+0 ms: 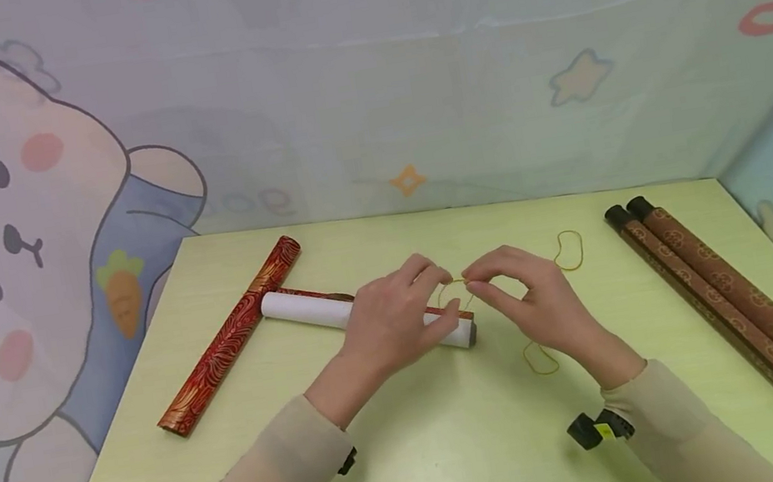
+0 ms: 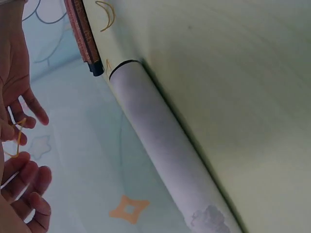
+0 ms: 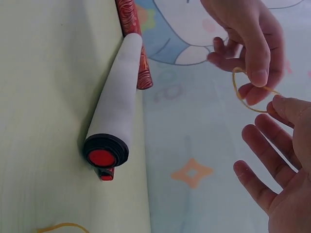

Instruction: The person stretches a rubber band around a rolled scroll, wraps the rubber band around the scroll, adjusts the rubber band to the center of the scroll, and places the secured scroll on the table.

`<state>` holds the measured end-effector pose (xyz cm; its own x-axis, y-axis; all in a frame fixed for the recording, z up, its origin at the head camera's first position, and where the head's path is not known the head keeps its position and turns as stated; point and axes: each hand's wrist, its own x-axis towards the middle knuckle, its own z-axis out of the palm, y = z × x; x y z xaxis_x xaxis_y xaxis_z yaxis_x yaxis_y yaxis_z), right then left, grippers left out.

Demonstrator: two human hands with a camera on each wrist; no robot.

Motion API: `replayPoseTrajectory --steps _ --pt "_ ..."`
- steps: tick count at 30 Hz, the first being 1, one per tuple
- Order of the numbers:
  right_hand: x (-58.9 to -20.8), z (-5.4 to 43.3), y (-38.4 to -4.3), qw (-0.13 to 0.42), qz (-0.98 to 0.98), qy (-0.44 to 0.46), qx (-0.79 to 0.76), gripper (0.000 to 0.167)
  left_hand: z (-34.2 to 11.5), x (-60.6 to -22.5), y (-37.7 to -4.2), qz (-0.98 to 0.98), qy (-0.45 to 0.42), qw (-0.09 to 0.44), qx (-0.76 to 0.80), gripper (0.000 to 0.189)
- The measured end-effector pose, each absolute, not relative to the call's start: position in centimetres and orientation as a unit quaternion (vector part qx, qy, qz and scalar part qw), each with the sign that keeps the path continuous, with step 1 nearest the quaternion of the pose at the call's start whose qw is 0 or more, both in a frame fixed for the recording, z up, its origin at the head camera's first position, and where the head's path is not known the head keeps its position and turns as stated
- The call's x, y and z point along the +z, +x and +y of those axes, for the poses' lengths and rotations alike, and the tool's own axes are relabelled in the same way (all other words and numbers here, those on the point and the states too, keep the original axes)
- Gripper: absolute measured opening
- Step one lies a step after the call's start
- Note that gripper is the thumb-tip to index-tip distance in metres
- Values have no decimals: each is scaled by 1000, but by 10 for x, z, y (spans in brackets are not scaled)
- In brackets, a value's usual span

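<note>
Both hands are raised over the right end of a white roll [image 1: 308,311], a thin yellow rubber band [image 3: 236,92] stretched between them. My right hand [image 1: 540,297] pinches one side of the band between thumb and forefinger, its other fingers spread in the right wrist view. My left hand [image 1: 391,320] holds the opposite side between its thumb and fingers. The white roll lies on the table with a black end cap [image 3: 105,150] that is red inside. A narrow red patterned roll [image 1: 311,293] lies along its far side, partly hidden by the white one.
A larger red and gold roll [image 1: 234,332] lies slantwise at the left, by the white roll's far end. Two brown patterned rolls [image 1: 735,287] with black ends lie at the right. Loose yellow bands [image 1: 581,245] lie near my right hand. A printed curtain [image 1: 348,95] hangs behind the table.
</note>
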<state>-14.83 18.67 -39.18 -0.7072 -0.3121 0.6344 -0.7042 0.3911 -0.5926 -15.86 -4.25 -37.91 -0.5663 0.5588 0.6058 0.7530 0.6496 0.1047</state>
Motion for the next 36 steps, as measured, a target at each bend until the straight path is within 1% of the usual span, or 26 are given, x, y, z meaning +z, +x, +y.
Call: replayPoseTrajectory --steps 3,6,9,12,16,19,26,32,36 --pt "-390 189 -149 220 -807 308 453 24 -42 -382 -155 -890 -346 222 -199 26" --pt "-389 190 -149 224 -809 302 452 24 -41 -383 -152 -909 -310 152 -232 27" --pt "-388 191 -149 228 -807 303 453 25 -41 -383 -151 -906 -287 94 -297 18" --pt "-387 191 -150 233 -804 304 455 25 -40 -382 -152 -886 -277 71 -364 7" --pt "-388 192 -152 237 -802 300 458 24 -40 -379 -153 -865 -269 82 -415 8" --pt "-390 194 -153 234 -805 286 464 22 -40 -376 -153 -856 -273 104 -428 8" --pt "-395 194 -154 218 -808 264 479 20 -36 -368 -152 -828 -321 161 -431 8" --pt "-395 191 -156 213 -808 259 484 19 -31 -365 -149 -827 -336 176 -414 10" --pt "-394 190 -156 207 -810 229 498 20 -28 -366 -149 -833 -337 184 -398 10"
